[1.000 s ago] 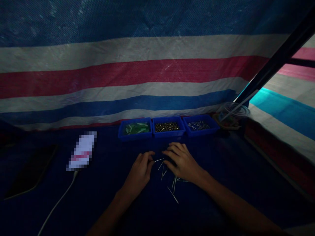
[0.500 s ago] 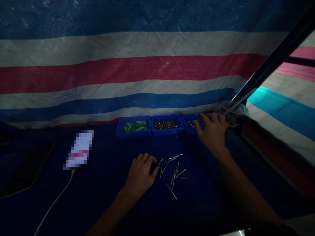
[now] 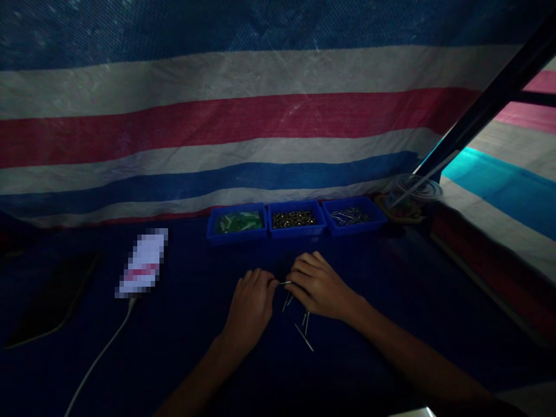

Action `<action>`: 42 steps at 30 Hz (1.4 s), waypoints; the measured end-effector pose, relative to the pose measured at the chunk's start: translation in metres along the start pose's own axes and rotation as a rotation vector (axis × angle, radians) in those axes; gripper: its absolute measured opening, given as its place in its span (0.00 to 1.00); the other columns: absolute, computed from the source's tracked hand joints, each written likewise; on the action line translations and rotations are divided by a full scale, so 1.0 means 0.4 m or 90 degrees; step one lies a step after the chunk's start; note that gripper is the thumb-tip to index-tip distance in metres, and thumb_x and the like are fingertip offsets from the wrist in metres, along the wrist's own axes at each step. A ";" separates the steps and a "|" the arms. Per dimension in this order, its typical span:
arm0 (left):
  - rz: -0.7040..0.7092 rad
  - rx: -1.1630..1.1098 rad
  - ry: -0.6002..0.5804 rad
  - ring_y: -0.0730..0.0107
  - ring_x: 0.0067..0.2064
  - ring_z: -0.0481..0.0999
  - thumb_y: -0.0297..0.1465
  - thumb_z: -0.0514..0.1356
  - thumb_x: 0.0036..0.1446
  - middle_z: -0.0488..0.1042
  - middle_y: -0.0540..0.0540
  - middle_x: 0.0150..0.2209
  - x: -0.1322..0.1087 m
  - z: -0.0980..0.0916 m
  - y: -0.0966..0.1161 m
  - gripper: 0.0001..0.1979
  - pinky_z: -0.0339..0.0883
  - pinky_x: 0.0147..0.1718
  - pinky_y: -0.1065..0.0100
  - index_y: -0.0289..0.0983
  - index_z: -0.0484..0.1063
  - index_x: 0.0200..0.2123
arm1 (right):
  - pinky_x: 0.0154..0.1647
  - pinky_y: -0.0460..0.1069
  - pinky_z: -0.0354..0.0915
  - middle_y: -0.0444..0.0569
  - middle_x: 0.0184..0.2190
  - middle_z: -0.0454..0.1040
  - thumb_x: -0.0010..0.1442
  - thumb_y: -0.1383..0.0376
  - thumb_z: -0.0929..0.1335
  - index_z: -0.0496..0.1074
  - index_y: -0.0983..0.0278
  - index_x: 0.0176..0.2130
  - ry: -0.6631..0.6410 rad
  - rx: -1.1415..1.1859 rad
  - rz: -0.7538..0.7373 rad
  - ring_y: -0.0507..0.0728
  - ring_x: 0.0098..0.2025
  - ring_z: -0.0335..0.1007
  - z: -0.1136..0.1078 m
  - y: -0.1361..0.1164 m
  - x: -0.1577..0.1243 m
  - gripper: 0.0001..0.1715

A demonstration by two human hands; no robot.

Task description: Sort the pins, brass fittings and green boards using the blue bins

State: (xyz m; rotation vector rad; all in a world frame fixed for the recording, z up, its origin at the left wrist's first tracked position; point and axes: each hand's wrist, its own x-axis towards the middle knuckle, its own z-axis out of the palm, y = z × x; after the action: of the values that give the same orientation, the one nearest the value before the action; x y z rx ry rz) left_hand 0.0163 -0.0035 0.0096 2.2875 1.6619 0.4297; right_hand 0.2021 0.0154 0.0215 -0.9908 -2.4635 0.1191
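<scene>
My left hand (image 3: pixel 251 304) is closed, thumb and forefinger pinching one end of a thin metal rod (image 3: pixel 285 282). My right hand (image 3: pixel 320 288) has its curled fingertips at the rod's other end, just above the dark blue tabletop. Whether anything else sits in those fingers is hidden. Several more slim metal rods (image 3: pixel 304 337) lie loose below and partly under my right hand. Behind the hands, three blue trays stand in a row: a left tray (image 3: pixel 237 236) with green-tinted clear packets, a middle tray (image 3: pixel 297 232) of small brassy parts, and a right tray (image 3: pixel 356 228) of thin metal pieces.
At left lie a lit phone (image 3: pixel 145 260) with a white cable (image 3: pixel 98 359) and a dark flat device (image 3: pixel 54 301). A clear plastic cup with a straw (image 3: pixel 417 188) lies past the right tray. A striped tarp (image 3: pixel 260 121) hangs behind, with a dark pole (image 3: pixel 486 104) at right.
My right hand has left the right tray and come down and left to meet my left hand. A rod now spans both hands' fingertips. My left hand's fingers have drawn together.
</scene>
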 end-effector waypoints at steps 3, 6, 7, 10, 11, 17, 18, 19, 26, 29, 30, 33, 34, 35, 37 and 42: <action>0.015 -0.040 -0.028 0.62 0.38 0.70 0.37 0.49 0.64 0.72 0.46 0.34 -0.008 -0.015 0.006 0.12 0.62 0.38 0.61 0.38 0.67 0.34 | 0.39 0.52 0.54 0.48 0.29 0.71 0.64 0.63 0.61 0.70 0.65 0.29 0.137 -0.063 0.067 0.55 0.37 0.62 -0.066 0.053 0.008 0.15; 0.057 -0.011 -0.089 0.60 0.39 0.70 0.42 0.58 0.57 0.72 0.47 0.35 -0.023 -0.025 0.010 0.12 0.62 0.38 0.60 0.39 0.68 0.35 | 0.41 0.54 0.55 0.52 0.32 0.73 0.64 0.60 0.60 0.72 0.64 0.33 0.297 -0.241 0.267 0.59 0.39 0.63 -0.137 0.148 -0.004 0.17; 0.069 0.003 -0.106 0.59 0.40 0.70 0.41 0.59 0.55 0.72 0.47 0.36 -0.028 -0.026 0.011 0.11 0.62 0.38 0.60 0.39 0.68 0.35 | 0.42 0.56 0.55 0.53 0.34 0.73 0.63 0.56 0.61 0.73 0.64 0.37 0.317 -0.311 0.344 0.62 0.42 0.63 -0.152 0.179 -0.014 0.18; 0.085 0.014 -0.143 0.60 0.40 0.70 0.34 0.58 0.57 0.72 0.47 0.36 -0.033 -0.025 0.014 0.05 0.62 0.38 0.59 0.39 0.68 0.33 | 0.41 0.59 0.56 0.57 0.37 0.73 0.60 0.52 0.62 0.73 0.66 0.43 0.306 -0.398 0.472 0.68 0.45 0.62 -0.155 0.231 -0.054 0.23; 0.086 0.009 -0.150 0.61 0.39 0.70 0.33 0.56 0.58 0.72 0.47 0.36 -0.031 -0.023 0.016 0.05 0.63 0.38 0.60 0.39 0.68 0.32 | 0.41 0.59 0.57 0.57 0.37 0.74 0.60 0.52 0.62 0.73 0.67 0.43 0.290 -0.381 0.472 0.67 0.44 0.63 -0.144 0.229 -0.064 0.23; 0.046 -0.047 -0.091 0.64 0.38 0.71 0.31 0.47 0.65 0.72 0.46 0.33 -0.008 -0.017 0.005 0.14 0.64 0.38 0.63 0.38 0.69 0.30 | 0.41 0.52 0.58 0.49 0.34 0.74 0.62 0.57 0.64 0.72 0.63 0.42 0.044 -0.032 0.133 0.56 0.38 0.66 -0.037 0.071 -0.049 0.15; 0.039 -0.059 -0.075 0.64 0.38 0.71 0.31 0.46 0.65 0.72 0.46 0.33 -0.005 -0.017 0.002 0.15 0.64 0.38 0.63 0.38 0.68 0.29 | 0.41 0.52 0.57 0.48 0.33 0.73 0.61 0.56 0.64 0.72 0.63 0.41 0.012 -0.004 0.085 0.56 0.38 0.66 -0.022 0.041 -0.041 0.15; 0.033 -0.071 -0.059 0.64 0.37 0.71 0.31 0.46 0.65 0.72 0.46 0.32 -0.003 -0.019 -0.001 0.15 0.64 0.37 0.63 0.37 0.67 0.29 | 0.40 0.52 0.56 0.47 0.32 0.73 0.61 0.57 0.64 0.72 0.63 0.39 -0.015 0.010 0.046 0.55 0.37 0.65 -0.010 0.015 -0.035 0.14; 0.071 -0.195 -0.027 0.67 0.38 0.71 0.32 0.47 0.65 0.73 0.48 0.33 -0.009 -0.026 0.000 0.13 0.64 0.40 0.64 0.37 0.69 0.34 | 0.36 0.51 0.55 0.47 0.26 0.70 0.64 0.64 0.61 0.72 0.64 0.31 0.094 -0.034 0.042 0.54 0.32 0.61 -0.050 0.027 -0.012 0.14; 0.152 -0.175 -0.068 0.65 0.43 0.69 0.31 0.50 0.64 0.73 0.47 0.40 -0.019 -0.017 0.015 0.10 0.62 0.43 0.61 0.41 0.68 0.46 | 0.44 0.56 0.58 0.52 0.33 0.72 0.64 0.61 0.60 0.73 0.65 0.36 0.253 -0.172 0.232 0.59 0.40 0.63 -0.120 0.119 -0.019 0.15; 0.180 -0.151 -0.088 0.63 0.45 0.69 0.30 0.51 0.64 0.73 0.47 0.42 -0.023 -0.014 0.021 0.11 0.61 0.44 0.60 0.42 0.68 0.48 | 0.46 0.60 0.57 0.55 0.38 0.72 0.62 0.56 0.62 0.73 0.65 0.41 0.298 -0.250 0.320 0.64 0.46 0.61 -0.138 0.151 -0.029 0.18; 0.227 -0.087 -0.132 0.61 0.47 0.67 0.27 0.53 0.62 0.71 0.46 0.44 -0.029 -0.008 0.035 0.13 0.59 0.43 0.58 0.46 0.69 0.48 | 0.46 0.68 0.56 0.63 0.47 0.68 0.59 0.48 0.62 0.69 0.67 0.50 0.308 -0.359 0.498 0.73 0.53 0.54 -0.154 0.218 -0.075 0.30; 0.231 -0.073 -0.135 0.61 0.47 0.66 0.27 0.54 0.62 0.70 0.46 0.45 -0.029 -0.008 0.036 0.12 0.59 0.43 0.58 0.45 0.70 0.46 | 0.45 0.69 0.57 0.64 0.47 0.67 0.59 0.48 0.62 0.68 0.67 0.50 0.290 -0.362 0.521 0.74 0.54 0.54 -0.147 0.227 -0.090 0.31; 0.232 -0.061 -0.133 0.60 0.48 0.66 0.28 0.55 0.61 0.69 0.46 0.45 -0.028 -0.007 0.036 0.09 0.58 0.44 0.57 0.44 0.71 0.43 | 0.44 0.70 0.57 0.64 0.47 0.67 0.59 0.49 0.61 0.69 0.67 0.50 0.271 -0.354 0.525 0.74 0.54 0.54 -0.136 0.229 -0.100 0.30; 0.232 -0.037 -0.117 0.59 0.49 0.65 0.31 0.57 0.60 0.68 0.46 0.47 -0.024 -0.006 0.030 0.04 0.58 0.44 0.56 0.42 0.71 0.38 | 0.45 0.69 0.58 0.62 0.46 0.68 0.60 0.51 0.62 0.70 0.66 0.49 0.252 -0.316 0.489 0.73 0.54 0.53 -0.108 0.209 -0.106 0.27; 0.210 -0.005 -0.071 0.60 0.48 0.64 0.30 0.55 0.61 0.69 0.46 0.45 -0.012 0.016 0.002 0.03 0.57 0.45 0.56 0.38 0.69 0.36 | 0.49 0.62 0.59 0.55 0.43 0.71 0.60 0.56 0.64 0.71 0.63 0.47 0.206 -0.106 0.271 0.67 0.56 0.55 -0.049 0.083 -0.053 0.19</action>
State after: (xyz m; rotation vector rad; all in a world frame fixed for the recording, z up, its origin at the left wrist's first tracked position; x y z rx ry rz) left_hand 0.0180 -0.0085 0.0036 2.5356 1.2323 0.3680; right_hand 0.2452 0.0235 0.0219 -1.4700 -1.9678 -0.1026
